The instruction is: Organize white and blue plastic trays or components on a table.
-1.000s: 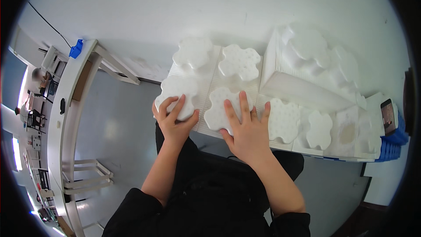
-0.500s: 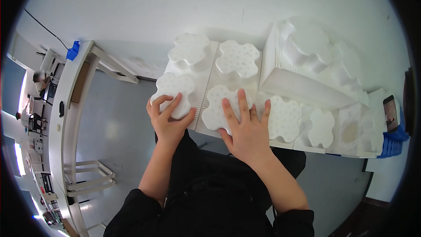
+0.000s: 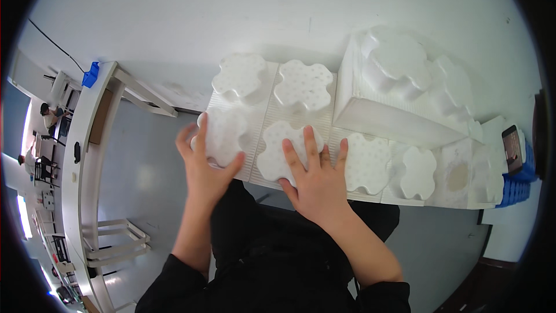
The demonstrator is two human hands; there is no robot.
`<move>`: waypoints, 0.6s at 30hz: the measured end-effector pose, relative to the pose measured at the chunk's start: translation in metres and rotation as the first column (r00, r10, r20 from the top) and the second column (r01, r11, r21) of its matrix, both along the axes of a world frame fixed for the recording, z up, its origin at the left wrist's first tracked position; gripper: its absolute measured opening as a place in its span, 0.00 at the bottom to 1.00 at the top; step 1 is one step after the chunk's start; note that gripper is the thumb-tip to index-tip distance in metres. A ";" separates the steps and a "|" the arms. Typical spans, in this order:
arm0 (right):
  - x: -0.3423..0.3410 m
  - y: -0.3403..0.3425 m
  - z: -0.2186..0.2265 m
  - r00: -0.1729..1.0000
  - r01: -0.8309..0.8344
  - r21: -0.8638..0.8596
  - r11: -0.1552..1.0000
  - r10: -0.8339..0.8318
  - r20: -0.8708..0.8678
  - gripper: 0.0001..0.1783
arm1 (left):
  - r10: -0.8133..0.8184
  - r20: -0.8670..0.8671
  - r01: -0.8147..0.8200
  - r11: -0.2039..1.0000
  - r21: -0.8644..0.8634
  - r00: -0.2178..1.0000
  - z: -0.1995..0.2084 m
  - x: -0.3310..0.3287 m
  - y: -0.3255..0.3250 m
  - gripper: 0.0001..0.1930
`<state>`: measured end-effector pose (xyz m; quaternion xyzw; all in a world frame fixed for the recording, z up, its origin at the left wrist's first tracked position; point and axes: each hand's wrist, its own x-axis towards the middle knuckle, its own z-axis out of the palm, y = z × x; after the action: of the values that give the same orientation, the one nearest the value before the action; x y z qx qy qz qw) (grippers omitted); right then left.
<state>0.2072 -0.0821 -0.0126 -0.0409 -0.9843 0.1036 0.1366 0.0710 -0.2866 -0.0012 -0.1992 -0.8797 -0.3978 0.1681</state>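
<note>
My left hand (image 3: 204,168) grips the left and near edge of a white lobed foam block (image 3: 227,130), fingers on its left side and thumb on its near side. Both look slightly blurred. To its right, my right hand (image 3: 317,182) lies with fingers spread over the top of a second lobed foam block (image 3: 275,153), which has small dimples. Its outer fingers come close to a third dimpled block (image 3: 369,165). Behind these stand two similar blocks, a left one (image 3: 238,75) and a right one (image 3: 303,85). All rest on ribbed white foam slabs (image 3: 258,117).
A taller white foam box (image 3: 382,113) at the right rear bears more lobed pieces (image 3: 399,61). A smaller lobed piece (image 3: 418,173) lies before it. A phone (image 3: 512,146) rests on blue trays (image 3: 514,190) at far right. A long white bench (image 3: 82,156) stands left, with people beyond.
My left hand's fingers have shifted from the block's top to its left edge. My right hand has stayed on its block. The whole view has shifted slightly.
</note>
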 end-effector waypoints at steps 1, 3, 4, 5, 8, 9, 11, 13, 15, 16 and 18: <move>0.000 0.001 -0.001 1.000 0.006 -0.006 1.000 -0.006 -0.008 0.43 | -0.029 -0.046 0.025 0.996 -0.085 0.999 0.014 -0.011 -0.003 0.45; -0.003 0.003 -0.003 1.000 0.017 0.005 1.000 -0.017 -0.016 0.44 | -0.147 -0.095 0.118 0.957 -0.267 0.984 0.040 -0.046 0.006 0.46; -0.002 0.004 -0.003 1.000 0.018 0.011 1.000 -0.018 -0.020 0.45 | -0.227 -0.090 0.180 0.914 -0.363 0.970 0.053 -0.068 0.020 0.45; -0.002 0.003 -0.001 1.000 0.014 0.011 1.000 -0.013 -0.024 0.45 | -0.242 0.011 0.226 0.886 -0.404 0.970 0.059 -0.090 0.037 0.46; -0.003 -0.001 0.002 1.000 -0.013 -0.003 1.000 0.013 -0.016 0.43 | -0.107 0.271 0.266 0.704 -0.658 0.956 0.051 -0.147 0.095 0.51; -0.003 -0.001 0.002 1.000 -0.012 0.007 1.000 0.012 -0.013 0.43 | -0.063 0.290 0.257 0.663 -0.703 0.955 0.042 -0.160 0.110 0.52; -0.002 0.000 0.000 1.000 -0.003 0.015 1.000 0.003 -0.009 0.43 | -0.023 0.308 0.256 0.614 -0.747 0.951 0.041 -0.167 0.136 0.53; -0.003 0.002 -0.001 1.000 0.024 0.041 0.999 -0.023 -0.009 0.44 | 0.086 0.424 0.285 0.619 -0.732 0.902 0.048 -0.164 0.149 0.51; -0.002 0.002 0.001 1.000 0.028 0.046 0.999 -0.029 0.004 0.44 | 0.056 0.424 0.291 0.645 -0.706 0.904 0.047 -0.167 0.145 0.49; -0.003 0.002 0.002 0.999 0.036 0.056 0.998 -0.037 0.018 0.44 | 0.023 0.423 0.299 0.672 -0.677 0.906 0.046 -0.168 0.142 0.48; -0.003 0.003 0.001 0.999 0.038 0.067 0.997 -0.040 0.029 0.44 | 0.006 0.441 0.314 0.691 -0.651 0.898 0.050 -0.168 0.140 0.48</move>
<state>0.2042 -0.0792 -0.0115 -0.0570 -0.9882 0.0674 0.1249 -0.0967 -0.1463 0.0490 -0.2353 -0.9582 -0.0751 -0.1441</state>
